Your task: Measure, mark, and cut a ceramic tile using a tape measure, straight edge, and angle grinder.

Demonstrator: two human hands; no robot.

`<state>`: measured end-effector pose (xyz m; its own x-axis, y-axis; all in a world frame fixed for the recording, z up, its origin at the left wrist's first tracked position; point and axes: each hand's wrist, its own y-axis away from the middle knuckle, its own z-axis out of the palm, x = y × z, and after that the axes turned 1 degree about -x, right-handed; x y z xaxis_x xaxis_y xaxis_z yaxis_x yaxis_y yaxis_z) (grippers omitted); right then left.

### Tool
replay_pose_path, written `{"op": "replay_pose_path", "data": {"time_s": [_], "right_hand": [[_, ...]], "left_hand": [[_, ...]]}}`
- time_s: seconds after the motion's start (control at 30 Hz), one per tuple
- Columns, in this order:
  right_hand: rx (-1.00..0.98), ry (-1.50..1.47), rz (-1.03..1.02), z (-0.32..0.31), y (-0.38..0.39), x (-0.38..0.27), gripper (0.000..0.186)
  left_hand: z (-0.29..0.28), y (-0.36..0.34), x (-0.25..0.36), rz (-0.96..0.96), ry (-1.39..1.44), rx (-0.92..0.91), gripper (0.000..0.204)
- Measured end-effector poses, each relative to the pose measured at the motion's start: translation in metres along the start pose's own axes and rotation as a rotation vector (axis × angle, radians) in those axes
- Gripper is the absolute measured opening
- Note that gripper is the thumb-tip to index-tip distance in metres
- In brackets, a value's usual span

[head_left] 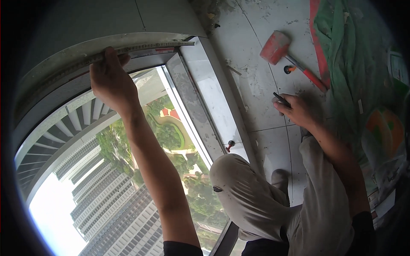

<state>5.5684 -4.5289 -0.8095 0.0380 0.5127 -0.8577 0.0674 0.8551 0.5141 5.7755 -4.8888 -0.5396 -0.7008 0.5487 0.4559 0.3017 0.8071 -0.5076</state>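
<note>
My left hand [113,81] reaches up to the long ledge above the window, fingers closed around a tape measure's blade [149,45]. The blade lies stretched along the ledge, its right end at the corner by the white side panel [209,81]. Toward the left rim the blade grows dim, and its case cannot be made out. Over the tiled floor, my right hand [301,112] is closed on a black marker pen [282,100], which points up and left. My knees are bent below, between window and floor.
A rubber mallet [275,48] with a red handle lies on dusty tiles, an orange and black knob-like piece [289,69] beside it. A small red and black piece [230,146] rests near my knee. Green cloth [341,47] heaps at right. The window [171,132] overlooks trees and tall buildings.
</note>
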Motion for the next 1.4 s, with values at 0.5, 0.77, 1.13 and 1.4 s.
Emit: {"op": "replay_pose_path", "data": {"time_s": [0.5, 0.77, 1.13, 1.4], "right_hand": [[-0.012, 0.045, -0.018, -0.016, 0.000, 0.017, 0.036], [-0.002, 0.064, -0.042, -0.017, -0.004, 0.021, 0.039], [0.003, 0.079, -0.044, -0.017, -0.006, 0.021, 0.039], [-0.019, 0.069, -0.001, -0.020, -0.006, 0.019, 0.039]], "left_hand": [[0.017, -0.018, 0.009, -0.018, -0.138, -0.046, 0.035], [0.021, -0.021, 0.008, -0.022, -0.112, -0.082, 0.036], [0.023, -0.020, 0.008, 0.056, -0.174, -0.074, 0.036], [0.022, -0.022, 0.009, 0.077, -0.162, -0.088, 0.033]]}}
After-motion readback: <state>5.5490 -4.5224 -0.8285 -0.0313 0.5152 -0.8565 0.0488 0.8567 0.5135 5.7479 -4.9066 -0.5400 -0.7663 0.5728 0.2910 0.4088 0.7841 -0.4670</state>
